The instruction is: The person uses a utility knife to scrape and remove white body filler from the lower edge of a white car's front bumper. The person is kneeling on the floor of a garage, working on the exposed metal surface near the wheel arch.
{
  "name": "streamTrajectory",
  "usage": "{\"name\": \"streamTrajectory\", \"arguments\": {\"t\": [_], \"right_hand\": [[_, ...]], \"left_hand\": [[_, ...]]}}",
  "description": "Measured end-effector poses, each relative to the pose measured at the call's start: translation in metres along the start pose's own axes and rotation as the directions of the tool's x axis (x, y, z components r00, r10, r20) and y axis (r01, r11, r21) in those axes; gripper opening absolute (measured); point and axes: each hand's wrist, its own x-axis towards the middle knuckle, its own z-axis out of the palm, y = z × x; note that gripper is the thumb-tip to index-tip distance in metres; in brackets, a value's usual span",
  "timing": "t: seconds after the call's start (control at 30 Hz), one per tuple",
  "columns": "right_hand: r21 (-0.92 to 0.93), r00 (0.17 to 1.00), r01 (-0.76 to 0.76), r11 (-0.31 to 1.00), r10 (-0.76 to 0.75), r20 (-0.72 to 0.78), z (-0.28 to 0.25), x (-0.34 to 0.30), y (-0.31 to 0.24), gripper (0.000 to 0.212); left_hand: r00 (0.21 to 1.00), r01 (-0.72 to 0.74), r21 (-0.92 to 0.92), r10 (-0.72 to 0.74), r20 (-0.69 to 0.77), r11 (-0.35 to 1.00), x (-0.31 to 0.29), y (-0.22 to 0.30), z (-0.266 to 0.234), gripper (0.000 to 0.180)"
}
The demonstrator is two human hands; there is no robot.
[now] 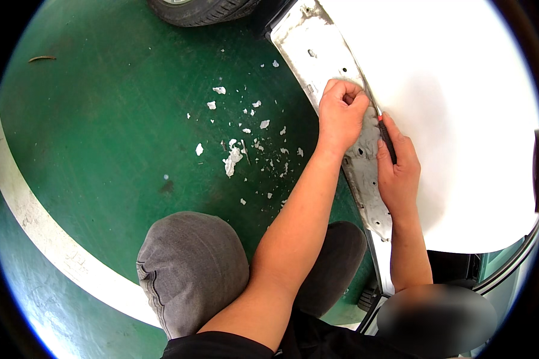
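My right hand [400, 170] grips the black handle of a screwdriver-like tool [387, 142], which has a red band and a thin metal shaft. The shaft lies along the seam between the white car panel [461, 155] and the dirty, pale metal strip [310, 51] with small holes. My left hand [344, 116] is closed in a pinch over the strip, close to the shaft. Whatever its fingers hold, if anything, is hidden. Around both hands the strip looks grey and smudged.
Several white flakes [232, 161] lie scattered on the green floor [102, 149] to the left. A tyre [206, 13] stands at the top. A curved white line [48, 239] crosses the floor at left. My bent knee [191, 269] in grey trousers is at the lower middle.
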Motion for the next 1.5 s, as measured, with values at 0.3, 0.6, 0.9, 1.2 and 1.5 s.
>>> {"name": "streamTrajectory", "arguments": {"t": [0.3,0.6,0.9,1.2,1.5], "right_hand": [[-0.027,1.0,0.006,1.0,-0.007,-0.022,-0.001,-0.01,0.004,0.05],[-0.073,1.0,0.011,0.997,-0.013,-0.026,-0.001,-0.021,0.007,0.05],[-0.05,0.999,0.017,0.999,-0.019,-0.041,-0.003,-0.03,0.011,0.05],[-0.064,0.999,0.016,0.998,-0.019,-0.042,-0.003,-0.037,0.016,0.052],[-0.056,0.999,-0.022,0.998,0.02,-0.03,-0.003,-0.043,0.017,0.052]], "left_hand": [[1.0,-0.005,-0.031,0.005,-0.013,1.0,-0.002,0.004,0.005,0.006],[1.0,-0.013,0.006,0.013,-0.015,1.0,-0.002,0.003,0.002,0.006],[1.0,-0.02,0.01,0.02,-0.015,1.0,-0.004,0.004,0.004,0.007],[1.0,-0.018,0.015,0.019,-0.007,1.0,-0.001,0.002,0.002,0.007],[0.998,0.064,-0.092,-0.063,0.013,0.994,-0.001,-0.008,0.002,0.009]]}}
